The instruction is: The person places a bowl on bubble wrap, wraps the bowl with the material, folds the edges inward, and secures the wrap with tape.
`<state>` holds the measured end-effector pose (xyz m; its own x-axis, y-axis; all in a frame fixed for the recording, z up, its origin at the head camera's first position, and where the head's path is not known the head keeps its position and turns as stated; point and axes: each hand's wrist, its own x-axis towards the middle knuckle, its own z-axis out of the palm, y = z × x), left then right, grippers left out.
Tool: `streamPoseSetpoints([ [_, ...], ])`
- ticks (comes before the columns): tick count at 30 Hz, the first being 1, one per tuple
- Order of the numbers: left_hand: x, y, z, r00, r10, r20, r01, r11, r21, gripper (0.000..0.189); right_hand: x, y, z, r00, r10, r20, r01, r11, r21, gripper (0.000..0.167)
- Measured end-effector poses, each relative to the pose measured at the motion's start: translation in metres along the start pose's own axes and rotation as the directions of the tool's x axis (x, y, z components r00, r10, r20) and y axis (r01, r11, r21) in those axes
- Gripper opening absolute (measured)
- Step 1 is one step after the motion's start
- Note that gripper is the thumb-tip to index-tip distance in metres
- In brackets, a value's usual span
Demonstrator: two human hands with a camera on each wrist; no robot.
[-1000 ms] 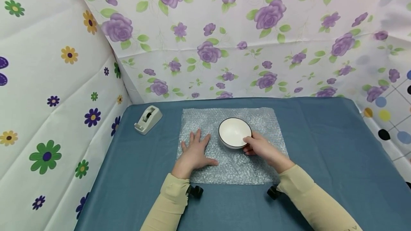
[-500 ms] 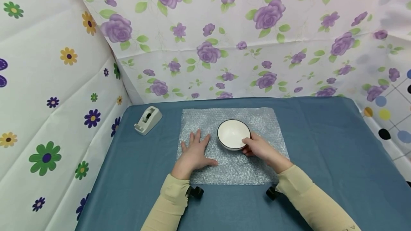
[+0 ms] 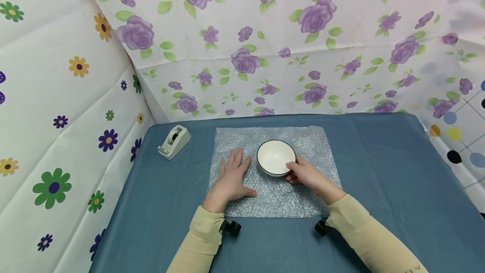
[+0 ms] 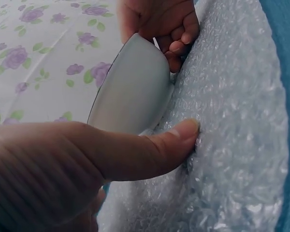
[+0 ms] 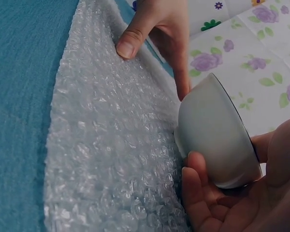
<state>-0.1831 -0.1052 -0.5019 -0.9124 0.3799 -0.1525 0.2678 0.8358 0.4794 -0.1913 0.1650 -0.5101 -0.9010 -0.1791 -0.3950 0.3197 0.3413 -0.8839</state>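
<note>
A white bowl point(image 3: 275, 157) with a dark rim sits upright on a sheet of bubble wrap point(image 3: 288, 199) in the middle of the table. My right hand point(image 3: 308, 177) pinches the bowl's near right side, thumb over the rim and fingers curled beneath, as the right wrist view shows on the bowl point(image 5: 215, 130). With fingers spread, my left hand point(image 3: 229, 180) rests on the left part of the wrap. Its thumb point(image 4: 176, 142) presses the bubble surface in the left wrist view, a little apart from the bowl.
A white tape dispenser point(image 3: 174, 141) stands at the back left of the blue-covered table point(image 3: 398, 180). Floral cloth point(image 3: 246, 62) hangs behind the table and more flowered cloth point(image 3: 49, 146) hangs at the left. A black wrist camera point(image 3: 232, 227) sits under the left sleeve.
The bowl shifts slightly left and nearer, then stays about in place, still in my right hand. My left hand's fingers have drawn a little closer together.
</note>
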Motion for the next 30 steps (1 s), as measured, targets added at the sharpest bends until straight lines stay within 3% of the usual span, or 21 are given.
streamPoseSetpoints([
  [5, 0.000, -0.001, -0.001, 0.996, 0.010, 0.086, -0.005, 0.998, -0.056, 0.113, 0.001, 0.001, -0.002, 1.000, -0.011, 0.019, 0.011, 1.000, 0.008, 0.063],
  [8, -0.002, -0.001, -0.003, 0.994, 0.012, 0.110, -0.010, 1.000, -0.018, 0.109, 0.002, 0.002, -0.004, 0.999, -0.014, 0.036, 0.013, 1.000, 0.014, 0.064],
  [16, -0.003, 0.001, -0.001, 0.997, 0.024, 0.070, -0.027, 0.999, 0.037, 0.090, 0.003, 0.000, -0.007, 0.998, -0.017, 0.059, 0.016, 1.000, 0.014, 0.063],
  [30, 0.000, 0.000, 0.003, 1.000, 0.009, 0.020, -0.009, 1.000, -0.009, 0.098, 0.000, 0.002, -0.012, 0.998, -0.029, 0.055, 0.031, 0.999, -0.028, 0.068],
])
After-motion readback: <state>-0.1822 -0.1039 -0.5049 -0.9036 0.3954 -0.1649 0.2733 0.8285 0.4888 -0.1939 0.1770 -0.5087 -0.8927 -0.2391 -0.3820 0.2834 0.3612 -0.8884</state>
